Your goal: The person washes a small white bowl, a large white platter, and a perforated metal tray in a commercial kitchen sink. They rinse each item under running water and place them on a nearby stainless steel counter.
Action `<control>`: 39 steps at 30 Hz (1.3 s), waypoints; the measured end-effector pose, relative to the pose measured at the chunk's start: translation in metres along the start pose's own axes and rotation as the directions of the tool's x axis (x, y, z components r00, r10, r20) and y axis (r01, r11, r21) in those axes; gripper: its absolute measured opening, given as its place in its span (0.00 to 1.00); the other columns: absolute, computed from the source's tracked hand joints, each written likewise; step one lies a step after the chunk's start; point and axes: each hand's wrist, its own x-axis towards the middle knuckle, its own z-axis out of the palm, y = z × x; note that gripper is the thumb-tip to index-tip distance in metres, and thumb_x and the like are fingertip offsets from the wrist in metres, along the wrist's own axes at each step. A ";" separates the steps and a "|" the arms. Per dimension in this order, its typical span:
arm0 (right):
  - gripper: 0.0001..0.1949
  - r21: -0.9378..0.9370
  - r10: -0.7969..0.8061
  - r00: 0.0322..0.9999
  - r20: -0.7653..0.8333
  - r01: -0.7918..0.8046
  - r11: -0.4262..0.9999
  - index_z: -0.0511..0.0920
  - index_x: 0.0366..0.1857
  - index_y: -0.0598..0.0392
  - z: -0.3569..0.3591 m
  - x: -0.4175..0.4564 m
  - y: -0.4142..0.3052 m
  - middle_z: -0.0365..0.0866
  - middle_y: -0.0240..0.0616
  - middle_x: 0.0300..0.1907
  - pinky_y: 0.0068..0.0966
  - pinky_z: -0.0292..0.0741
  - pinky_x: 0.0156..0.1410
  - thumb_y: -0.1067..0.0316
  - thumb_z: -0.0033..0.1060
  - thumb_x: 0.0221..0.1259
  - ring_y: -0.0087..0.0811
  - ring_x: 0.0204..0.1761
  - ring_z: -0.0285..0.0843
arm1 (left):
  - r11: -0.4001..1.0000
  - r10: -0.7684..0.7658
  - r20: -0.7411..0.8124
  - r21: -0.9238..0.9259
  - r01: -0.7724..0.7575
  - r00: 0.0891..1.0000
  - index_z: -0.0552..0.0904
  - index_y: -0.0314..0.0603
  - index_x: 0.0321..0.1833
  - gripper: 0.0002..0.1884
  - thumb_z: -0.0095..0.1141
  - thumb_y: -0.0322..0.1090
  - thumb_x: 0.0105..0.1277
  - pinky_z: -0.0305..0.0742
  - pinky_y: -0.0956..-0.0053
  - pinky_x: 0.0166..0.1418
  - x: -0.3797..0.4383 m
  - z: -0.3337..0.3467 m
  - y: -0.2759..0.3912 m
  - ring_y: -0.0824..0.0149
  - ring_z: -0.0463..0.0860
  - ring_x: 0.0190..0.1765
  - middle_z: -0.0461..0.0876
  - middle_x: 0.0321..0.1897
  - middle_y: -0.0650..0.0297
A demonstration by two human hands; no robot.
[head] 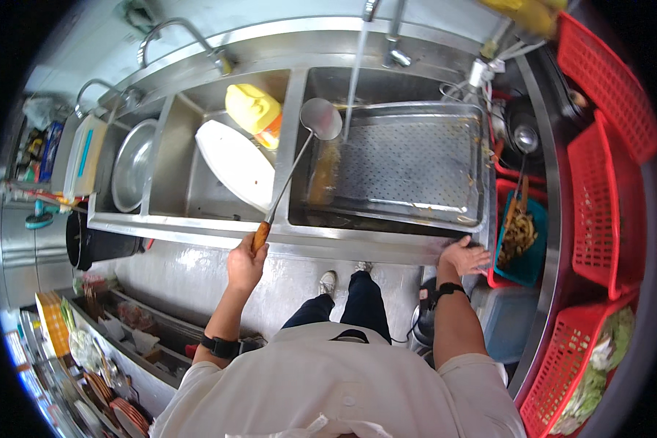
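My left hand [246, 263] grips the wooden handle of a long metal ladle [321, 118], whose round bowl is raised over the divider between two sink basins. Close to that bowl, water runs from a faucet [370, 11] into the right basin [328, 82]. A perforated metal tray [408, 159] lies there, with food scraps along its rim and brownish liquid at its left side. At the basin's front right corner, my right hand [464, 256] has its fingers spread and holds nothing; whether it touches the steel edge I cannot tell.
A white oval platter [238, 161] and a yellow plastic jug [253, 109] occupy the middle basin; a metal bowl [136, 166] sits in the left one. On my right are a teal bin [535, 241] of food scraps, another ladle [525, 138] and red plastic baskets [594, 219].
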 end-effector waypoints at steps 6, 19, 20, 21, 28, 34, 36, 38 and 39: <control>0.36 -0.168 -0.003 1.000 -0.002 0.003 0.986 0.59 0.68 0.60 0.003 0.004 0.003 0.47 0.48 0.74 0.57 0.39 0.74 0.39 0.33 0.67 0.46 0.77 0.37 | 0.689 -0.420 0.129 -0.600 0.408 0.899 0.80 0.31 0.50 0.15 0.59 0.33 0.64 0.62 0.84 0.28 -0.054 -0.028 -0.018 0.82 0.66 0.26 0.70 0.21 0.73; 0.35 -0.104 -0.025 0.998 -0.054 0.019 0.994 0.59 0.67 0.63 0.010 0.012 0.008 0.46 0.50 0.74 0.58 0.35 0.74 0.41 0.36 0.67 0.46 0.77 0.35 | 0.295 -0.662 0.307 -0.731 0.615 0.683 0.78 0.32 0.43 0.10 0.55 0.33 0.66 0.53 0.83 0.15 -0.055 -0.049 -0.030 0.79 0.62 0.14 0.69 0.17 0.70; 0.35 -0.095 -0.023 0.999 -0.041 0.019 0.995 0.58 0.67 0.63 0.009 0.012 0.008 0.46 0.50 0.74 0.58 0.35 0.74 0.42 0.36 0.67 0.46 0.77 0.35 | 0.304 -0.641 0.310 -0.737 0.603 0.702 0.78 0.32 0.43 0.10 0.55 0.33 0.66 0.52 0.84 0.15 -0.057 -0.047 -0.028 0.80 0.61 0.14 0.69 0.18 0.70; 0.35 -0.089 -0.016 0.999 -0.033 0.013 0.996 0.58 0.67 0.63 0.006 0.012 0.009 0.45 0.50 0.74 0.58 0.35 0.74 0.42 0.36 0.67 0.46 0.77 0.34 | 0.314 -0.614 0.318 -0.741 0.594 0.722 0.78 0.33 0.43 0.10 0.55 0.34 0.66 0.52 0.84 0.15 -0.064 -0.044 -0.026 0.80 0.61 0.13 0.69 0.18 0.70; 0.36 -0.103 -0.064 0.987 -0.149 0.049 0.994 0.59 0.68 0.59 0.024 0.019 0.021 0.45 0.48 0.75 0.60 0.39 0.73 0.38 0.33 0.67 0.46 0.77 0.37 | 0.530 -0.426 0.379 -0.631 0.566 0.821 0.81 0.34 0.43 0.11 0.58 0.35 0.66 0.58 0.82 0.20 -0.073 -0.052 0.010 0.81 0.64 0.17 0.71 0.18 0.73; 0.36 -0.201 -0.105 0.990 -0.095 0.084 0.976 0.59 0.68 0.58 0.038 0.022 0.027 0.44 0.45 0.76 0.66 0.38 0.70 0.37 0.32 0.67 0.44 0.78 0.34 | 0.678 -0.213 0.457 -0.568 0.467 0.864 0.81 0.35 0.40 0.11 0.58 0.38 0.65 0.62 0.80 0.22 0.007 0.033 0.035 0.79 0.67 0.19 0.71 0.18 0.71; 0.38 -0.152 -0.084 0.996 0.028 0.088 0.984 0.55 0.70 0.60 0.023 0.017 0.018 0.40 0.47 0.76 0.62 0.34 0.73 0.36 0.29 0.67 0.47 0.78 0.28 | 0.692 -0.229 0.472 -0.536 0.483 0.851 0.80 0.36 0.36 0.12 0.58 0.40 0.66 0.61 0.78 0.20 0.029 0.076 0.026 0.77 0.67 0.18 0.70 0.17 0.71; 0.39 -0.203 -0.078 0.994 0.072 0.091 0.975 0.53 0.71 0.59 0.022 0.018 0.023 0.37 0.48 0.76 0.64 0.33 0.71 0.36 0.28 0.68 0.50 0.77 0.26 | 0.786 -0.206 0.454 -0.452 0.423 0.867 0.79 0.36 0.34 0.14 0.56 0.42 0.66 0.65 0.75 0.21 0.047 0.103 0.026 0.74 0.70 0.18 0.72 0.17 0.68; 0.39 -0.156 -0.086 0.993 0.079 0.098 0.983 0.51 0.71 0.59 0.021 0.014 0.025 0.36 0.49 0.76 0.65 0.33 0.71 0.35 0.27 0.68 0.51 0.77 0.26 | 0.830 -0.197 0.443 -0.400 0.390 0.875 0.78 0.35 0.32 0.15 0.55 0.43 0.67 0.67 0.73 0.22 0.054 0.107 0.028 0.72 0.72 0.18 0.73 0.17 0.67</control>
